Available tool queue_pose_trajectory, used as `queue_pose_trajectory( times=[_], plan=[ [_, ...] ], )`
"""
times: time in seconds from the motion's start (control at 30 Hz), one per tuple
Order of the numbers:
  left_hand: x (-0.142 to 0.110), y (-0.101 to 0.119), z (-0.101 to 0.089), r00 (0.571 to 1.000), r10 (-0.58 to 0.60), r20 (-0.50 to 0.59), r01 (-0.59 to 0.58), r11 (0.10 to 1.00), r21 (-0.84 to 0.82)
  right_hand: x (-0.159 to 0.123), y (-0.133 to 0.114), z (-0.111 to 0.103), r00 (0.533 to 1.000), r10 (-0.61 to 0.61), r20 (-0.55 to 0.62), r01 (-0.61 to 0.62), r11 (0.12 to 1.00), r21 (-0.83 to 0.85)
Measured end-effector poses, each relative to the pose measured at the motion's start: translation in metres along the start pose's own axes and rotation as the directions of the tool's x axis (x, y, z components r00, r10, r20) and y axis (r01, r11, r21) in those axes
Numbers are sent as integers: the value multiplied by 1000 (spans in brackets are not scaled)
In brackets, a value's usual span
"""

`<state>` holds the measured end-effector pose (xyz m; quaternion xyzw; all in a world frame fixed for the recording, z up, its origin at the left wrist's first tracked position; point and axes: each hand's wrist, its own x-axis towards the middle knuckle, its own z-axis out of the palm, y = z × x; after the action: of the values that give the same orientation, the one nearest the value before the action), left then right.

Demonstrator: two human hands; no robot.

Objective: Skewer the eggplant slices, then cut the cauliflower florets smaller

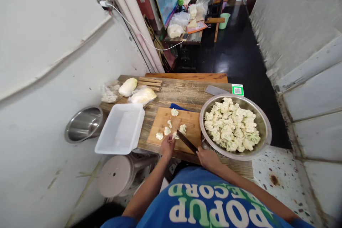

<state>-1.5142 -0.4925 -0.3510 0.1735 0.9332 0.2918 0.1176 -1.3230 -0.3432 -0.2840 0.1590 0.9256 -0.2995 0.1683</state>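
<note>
My right hand (208, 157) is wrapped round the handle of a dark-bladed knife (187, 143), which slants up and left over the wooden cutting board (157, 123). At the blade's tip, the fingers of my left hand (167, 146) are closed on a small cauliflower floret (175, 135). Several other cut florets lie about the board, one cauliflower piece (174, 112) near its far edge and another (159, 136) at the left. Close by on the right stands a wide metal bowl (263, 139) heaped with cauliflower florets (231, 124).
A white plastic tub (117, 128) sits left of the board, beside a metal bowl (84, 124). Bagged cabbages (142, 95) and wooden sticks (150, 83) lie at the table's far left. A grey blade (216, 90) and a QR-code card (237, 89) are far right. A stool (115, 176) stands below.
</note>
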Motion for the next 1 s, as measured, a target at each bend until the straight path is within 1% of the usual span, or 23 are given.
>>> queue_pose_trajectory(
  times=[0.1, 0.2, 0.3, 0.37, 0.47, 0.57, 0.67, 0.73, 0.8, 0.87, 0.93, 1.0],
  plan=[
    [2, 4, 1, 1000, -8, -4, 8, 999, 48, -2, -4, 4, 999, -40, -33, 39, 998, -47],
    [3, 4, 1, 1000, -3, 3, 3, 999, 53, 3, -7, 3, 999, -35, -36, 32, 997, -73],
    [4, 3, 0, 1000, -1, 8, 1, 1000, 9, 9, -9, 2, 999, -28, -32, 25, 994, -103],
    [5, 4, -2, 999, -18, 31, 19, 999, -37, 13, -11, 1, 999, -19, -27, 16, 994, -110],
    [3, 3, -6, 998, -36, 60, 39, 997, -60, 17, -13, -1, 999, 21, -25, -23, 994, -108],
    [-1, -1, -8, 999, -38, 39, 42, 992, -116, 18, -15, -3, 999, 48, -9, -49, 995, -83],
    [-1, -5, -5, 1000, -7, -11, 4, 969, -249, 17, -13, -4, 994, 111, -13, -112, 994, -20],
    [3, -5, -1, 999, 23, -34, -31, 965, -260, 17, -10, -2, 980, 192, -49, -191, 981, 20],
    [8, -2, 3, 996, 88, -16, -89, 977, -193, 19, -4, 1, 959, 274, -76, -270, 961, 52],
    [11, 4, 6, 981, 189, 32, -185, 978, -101, 23, 1, 3, 940, 331, -81, -326, 943, 75],
    [13, 11, 7, 962, 265, 69, -264, 964, -29, 29, 6, 3, 930, 360, -79, -352, 931, 95],
    [15, 21, 8, 950, 298, 90, -302, 953, 38, 33, 8, 2, 928, 365, -77, -355, 928, 116]
  ],
)
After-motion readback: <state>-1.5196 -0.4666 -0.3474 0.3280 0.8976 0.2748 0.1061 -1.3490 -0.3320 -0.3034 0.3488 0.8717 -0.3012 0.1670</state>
